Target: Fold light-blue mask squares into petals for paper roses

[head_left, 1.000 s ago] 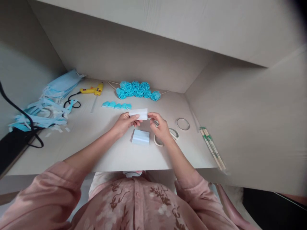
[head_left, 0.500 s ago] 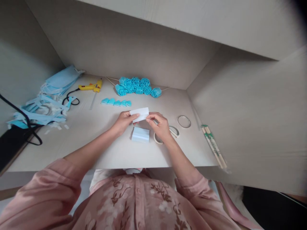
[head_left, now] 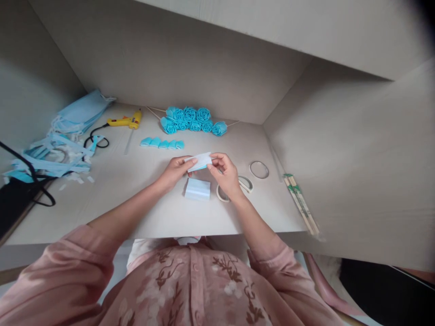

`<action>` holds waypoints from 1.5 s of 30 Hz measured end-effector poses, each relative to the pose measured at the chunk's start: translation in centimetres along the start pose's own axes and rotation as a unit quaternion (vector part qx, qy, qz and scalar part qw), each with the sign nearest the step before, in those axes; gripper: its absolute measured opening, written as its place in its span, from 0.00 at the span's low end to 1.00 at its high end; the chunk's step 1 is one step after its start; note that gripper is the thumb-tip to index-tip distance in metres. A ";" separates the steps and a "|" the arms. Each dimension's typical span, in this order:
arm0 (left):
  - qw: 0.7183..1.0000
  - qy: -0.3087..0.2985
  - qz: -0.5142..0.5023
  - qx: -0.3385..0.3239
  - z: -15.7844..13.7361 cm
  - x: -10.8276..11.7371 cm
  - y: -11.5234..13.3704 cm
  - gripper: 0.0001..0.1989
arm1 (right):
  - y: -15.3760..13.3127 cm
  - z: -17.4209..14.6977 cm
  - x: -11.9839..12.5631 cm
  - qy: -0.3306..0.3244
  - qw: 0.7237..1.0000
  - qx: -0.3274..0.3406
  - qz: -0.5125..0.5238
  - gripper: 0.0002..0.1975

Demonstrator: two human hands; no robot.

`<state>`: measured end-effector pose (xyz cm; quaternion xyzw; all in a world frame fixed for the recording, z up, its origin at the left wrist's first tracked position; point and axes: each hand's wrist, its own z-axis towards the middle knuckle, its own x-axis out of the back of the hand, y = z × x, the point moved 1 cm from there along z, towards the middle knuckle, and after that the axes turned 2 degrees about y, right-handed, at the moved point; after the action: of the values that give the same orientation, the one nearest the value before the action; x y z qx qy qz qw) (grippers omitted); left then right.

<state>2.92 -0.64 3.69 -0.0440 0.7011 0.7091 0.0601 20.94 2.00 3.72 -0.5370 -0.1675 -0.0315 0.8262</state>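
Observation:
Between my two hands is a small rectangular piece of face mask fabric [head_left: 200, 161], white on top with a blue layer showing along its lower edge. My left hand [head_left: 176, 171] pinches its left end, thumb on top. At the right end, my right hand [head_left: 224, 173] grips the fabric's edge between thumb and fingers. Just below the hands a light blue stack of cut fabric pieces [head_left: 197, 189] lies on the table. Scissors [head_left: 246, 184] with pale handles lie partly hidden under my right hand and wrist.
Blue fabric roses [head_left: 190, 120] on sticks lie at the back, with folded blue petals [head_left: 162, 143] in front. To the left are a yellow glue gun [head_left: 125, 121], masks [head_left: 79, 111] and mask scraps [head_left: 50, 156]. A tape ring [head_left: 258, 170] and bundled sticks [head_left: 301, 203] lie right.
The right end of the fabric piece has bent upward under my right fingers, and its blue underside now shows. The whole view has shifted slightly.

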 end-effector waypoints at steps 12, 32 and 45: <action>1.000 0.005 0.012 -0.017 -0.1 -0.3 0.1 0.25 | -0.1 0.0 0.0 -0.011 1.000 -0.008 0.022 0.19; 0.993 -0.069 -0.089 0.040 -0.2 -0.5 -0.3 0.22 | 0.0 -0.2 -0.1 -0.053 0.997 -0.033 0.044 0.30; 0.980 0.004 -0.181 0.088 0.1 -0.2 0.1 0.14 | -0.8 0.3 1.2 -0.066 0.978 0.166 -0.110 0.29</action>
<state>3.09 -0.55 3.85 -0.1681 0.7413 0.6219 0.1881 21.87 2.06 4.89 -0.3716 -0.2826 -0.0585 0.8824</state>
